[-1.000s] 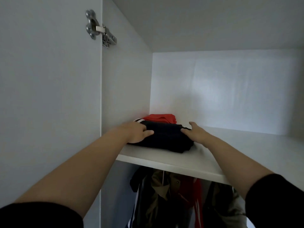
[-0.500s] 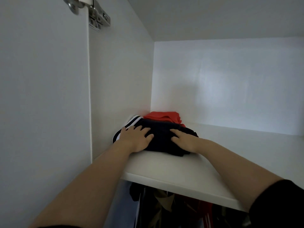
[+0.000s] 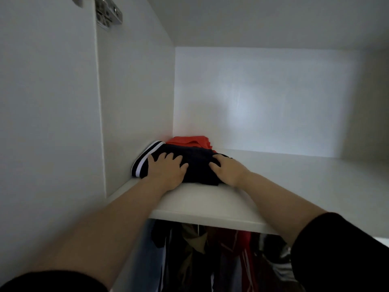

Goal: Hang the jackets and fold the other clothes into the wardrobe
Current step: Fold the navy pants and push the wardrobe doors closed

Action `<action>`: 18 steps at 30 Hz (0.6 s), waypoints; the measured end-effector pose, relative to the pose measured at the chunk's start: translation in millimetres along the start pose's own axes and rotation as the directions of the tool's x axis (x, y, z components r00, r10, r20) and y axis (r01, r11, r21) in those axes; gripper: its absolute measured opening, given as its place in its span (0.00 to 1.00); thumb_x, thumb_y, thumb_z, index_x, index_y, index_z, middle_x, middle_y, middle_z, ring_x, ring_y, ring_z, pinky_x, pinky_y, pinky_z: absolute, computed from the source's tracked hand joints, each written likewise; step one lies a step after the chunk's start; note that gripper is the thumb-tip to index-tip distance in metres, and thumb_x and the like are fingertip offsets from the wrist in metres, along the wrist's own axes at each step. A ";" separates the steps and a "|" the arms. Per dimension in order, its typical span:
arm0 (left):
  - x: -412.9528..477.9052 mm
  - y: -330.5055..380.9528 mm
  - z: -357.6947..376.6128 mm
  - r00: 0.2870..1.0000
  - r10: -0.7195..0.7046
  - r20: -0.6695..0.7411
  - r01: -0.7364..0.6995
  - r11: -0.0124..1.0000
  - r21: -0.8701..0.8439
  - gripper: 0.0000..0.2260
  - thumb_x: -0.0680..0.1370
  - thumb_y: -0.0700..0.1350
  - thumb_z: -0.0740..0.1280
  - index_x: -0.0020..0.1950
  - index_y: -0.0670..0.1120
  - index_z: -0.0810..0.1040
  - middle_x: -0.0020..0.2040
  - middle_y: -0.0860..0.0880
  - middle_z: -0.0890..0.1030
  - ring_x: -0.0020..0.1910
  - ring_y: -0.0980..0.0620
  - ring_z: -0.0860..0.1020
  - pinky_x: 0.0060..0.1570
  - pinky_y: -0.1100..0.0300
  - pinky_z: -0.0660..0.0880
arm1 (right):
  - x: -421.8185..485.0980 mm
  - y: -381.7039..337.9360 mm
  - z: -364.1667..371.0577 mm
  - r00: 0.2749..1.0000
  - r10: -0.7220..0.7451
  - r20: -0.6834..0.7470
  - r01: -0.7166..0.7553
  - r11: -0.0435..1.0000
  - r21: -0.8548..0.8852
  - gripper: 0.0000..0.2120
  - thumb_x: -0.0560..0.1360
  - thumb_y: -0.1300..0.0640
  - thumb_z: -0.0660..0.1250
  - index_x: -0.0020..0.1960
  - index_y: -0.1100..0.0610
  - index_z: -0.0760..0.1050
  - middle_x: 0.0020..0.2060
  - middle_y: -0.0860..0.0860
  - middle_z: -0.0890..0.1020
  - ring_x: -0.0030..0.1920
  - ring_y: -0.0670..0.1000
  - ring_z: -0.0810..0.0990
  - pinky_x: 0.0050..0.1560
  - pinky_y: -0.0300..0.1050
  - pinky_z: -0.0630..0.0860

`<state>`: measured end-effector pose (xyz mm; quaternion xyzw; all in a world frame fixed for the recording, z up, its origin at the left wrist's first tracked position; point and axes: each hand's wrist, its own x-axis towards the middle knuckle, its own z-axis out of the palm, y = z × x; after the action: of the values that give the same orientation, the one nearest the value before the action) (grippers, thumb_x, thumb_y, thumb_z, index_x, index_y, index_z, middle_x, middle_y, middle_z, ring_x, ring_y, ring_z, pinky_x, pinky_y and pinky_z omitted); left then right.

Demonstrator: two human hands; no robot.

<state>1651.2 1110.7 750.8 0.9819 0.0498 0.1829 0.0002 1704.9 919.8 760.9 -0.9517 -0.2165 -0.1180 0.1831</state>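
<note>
Dark folded garment (image 3: 195,163) lies on the shelf (image 3: 210,199) at the left rear corner, under both hands, red garment (image 3: 189,141) just beyond the fingers. Left hand (image 3: 166,171) and right hand (image 3: 228,170) rest flat on it, fingers spread. Step: seating the fold. Next, likely: release without dragging cloth. Jackets (image 3: 210,256) hang below.

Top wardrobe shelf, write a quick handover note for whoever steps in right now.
Left hand and right hand: both rest flat, fingers spread, on the folded dark garment.
That garment lies on the top shelf in the left back corner, in front of a folded red garment.
Jackets hang below the shelf.
Done: two items folded and shelved.
Left: let go; any other clothes are out of view.
</note>
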 end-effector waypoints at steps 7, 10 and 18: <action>-50.8 68.2 -15.7 0.973 0.200 -0.116 -0.209 0.975 -0.073 0.23 0.83 0.56 0.50 0.77 0.52 0.56 0.78 0.49 0.54 0.77 0.48 0.51 0.72 0.39 0.49 | -98.1 17.0 -37.9 0.974 0.044 -0.223 -0.081 0.984 -0.160 0.20 0.81 0.49 0.54 0.65 0.61 0.69 0.61 0.57 0.75 0.60 0.58 0.73 0.59 0.51 0.71; -84.4 110.4 -30.8 0.925 0.298 -0.237 -0.321 0.945 -0.063 0.23 0.82 0.54 0.52 0.77 0.50 0.56 0.78 0.48 0.54 0.77 0.47 0.51 0.72 0.40 0.52 | -158.6 34.7 -65.8 0.940 0.072 -0.332 -0.158 0.958 -0.238 0.19 0.81 0.50 0.54 0.65 0.62 0.70 0.61 0.56 0.75 0.60 0.58 0.73 0.60 0.51 0.70; -243.1 269.5 -70.5 0.786 0.513 -0.346 -0.598 0.772 -0.213 0.26 0.82 0.52 0.53 0.79 0.51 0.50 0.79 0.48 0.48 0.77 0.48 0.47 0.74 0.43 0.47 | -405.6 83.1 -147.0 0.854 0.152 -0.498 -0.399 0.806 -0.438 0.20 0.78 0.51 0.57 0.67 0.60 0.69 0.69 0.57 0.69 0.68 0.58 0.66 0.67 0.51 0.61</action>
<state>1426.5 817.5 734.3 0.9048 -0.2752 0.3112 0.0937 1365.1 641.7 745.9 -0.9343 0.0157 -0.3553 -0.0252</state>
